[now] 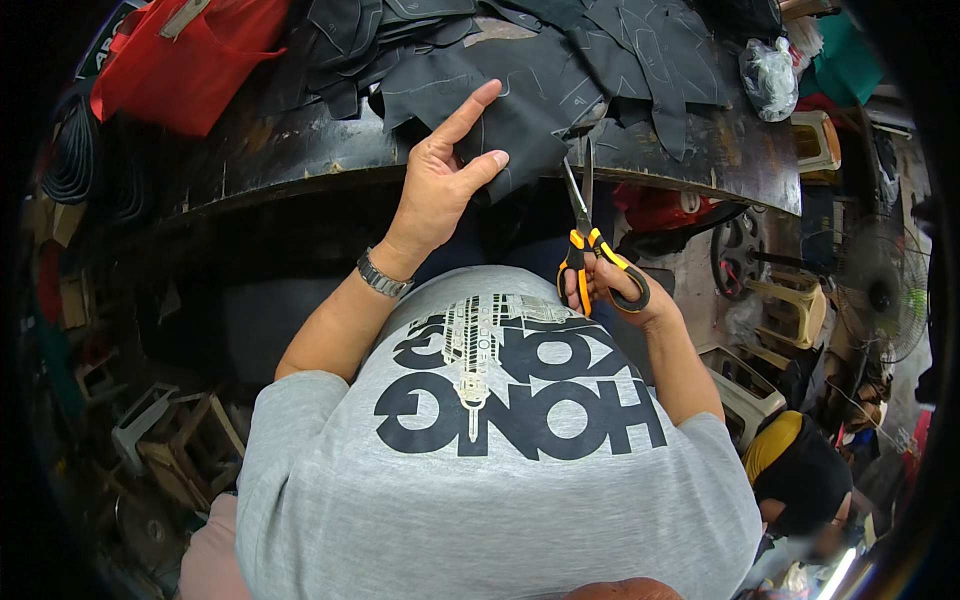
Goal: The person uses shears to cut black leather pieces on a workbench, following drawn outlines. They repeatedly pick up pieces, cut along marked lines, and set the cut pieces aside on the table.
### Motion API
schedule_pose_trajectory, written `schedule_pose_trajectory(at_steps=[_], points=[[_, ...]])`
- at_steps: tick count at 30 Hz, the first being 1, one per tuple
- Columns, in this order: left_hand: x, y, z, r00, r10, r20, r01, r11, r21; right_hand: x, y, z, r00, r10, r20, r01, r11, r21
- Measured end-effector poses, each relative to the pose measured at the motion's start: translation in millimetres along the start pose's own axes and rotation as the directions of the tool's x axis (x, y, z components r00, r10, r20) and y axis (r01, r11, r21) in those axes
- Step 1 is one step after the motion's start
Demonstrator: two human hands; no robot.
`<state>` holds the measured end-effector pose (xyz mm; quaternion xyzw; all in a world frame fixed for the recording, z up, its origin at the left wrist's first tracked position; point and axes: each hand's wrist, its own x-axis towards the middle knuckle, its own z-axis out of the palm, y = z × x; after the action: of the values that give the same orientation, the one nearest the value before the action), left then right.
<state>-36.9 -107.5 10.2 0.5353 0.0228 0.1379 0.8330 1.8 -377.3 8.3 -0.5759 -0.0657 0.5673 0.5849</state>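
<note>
1. remotely, i'm watching the left hand [440, 180] spreading its thumb and index finger wide over a dark flat piece [535, 135]; its other fingers are mostly hiding, so i'm not telling whether they're pinching anything.
2. the right hand [612, 281] is holding orange-and-black scissors [580, 222] by their loops, fingers curling through, and the blades are standing apart in a narrow v.
3. the piece is lying ahead and to the right of the left hand, its near end hanging past the edge of the table [330, 158], its right corner sitting just beside the blades.
4. i'm worrying about that hanging end: lacking support, it could be folding between the blades and pulling a cut crooked.
5. i'm also minding the pile of dark pieces [650, 55] beyond both hands; with it lying so near, the tips could be nicking a neighbour.
6. the left thumb is resting clear of the blades, but sliding rightward could be putting it in their path.
</note>
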Motion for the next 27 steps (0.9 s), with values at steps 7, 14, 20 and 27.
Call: schedule_pose_trajectory(at_steps=[7, 14, 20, 27], points=[[-14.6, -5.0, -11.4, 0.995, 0.038, 0.095, -0.069, 0.933, 0.352, 19.1, -1.0, 20.6, 0.998, -0.063, -0.031, 0.064, 0.997, 0.033], [-27.9, -7.3, -18.9, 0.998, -0.016, 0.055, -0.002, 0.951, 0.310, 21.7, 0.5, 23.5, 0.997, -0.030, -0.071, 0.034, 0.998, 0.051], [-35.7, -7.6, -15.9, 0.992, 0.064, 0.113, -0.104, 0.912, 0.397, 20.6, 1.7, 29.1, 0.992, -0.043, -0.118, 0.049, 0.998, 0.045], [-42.1, -5.8, -15.3, 0.989, 0.080, 0.125, -0.126, 0.900, 0.418, 18.3, 8.1, 34.3, 0.985, -0.061, -0.159, 0.078, 0.992, 0.100]])
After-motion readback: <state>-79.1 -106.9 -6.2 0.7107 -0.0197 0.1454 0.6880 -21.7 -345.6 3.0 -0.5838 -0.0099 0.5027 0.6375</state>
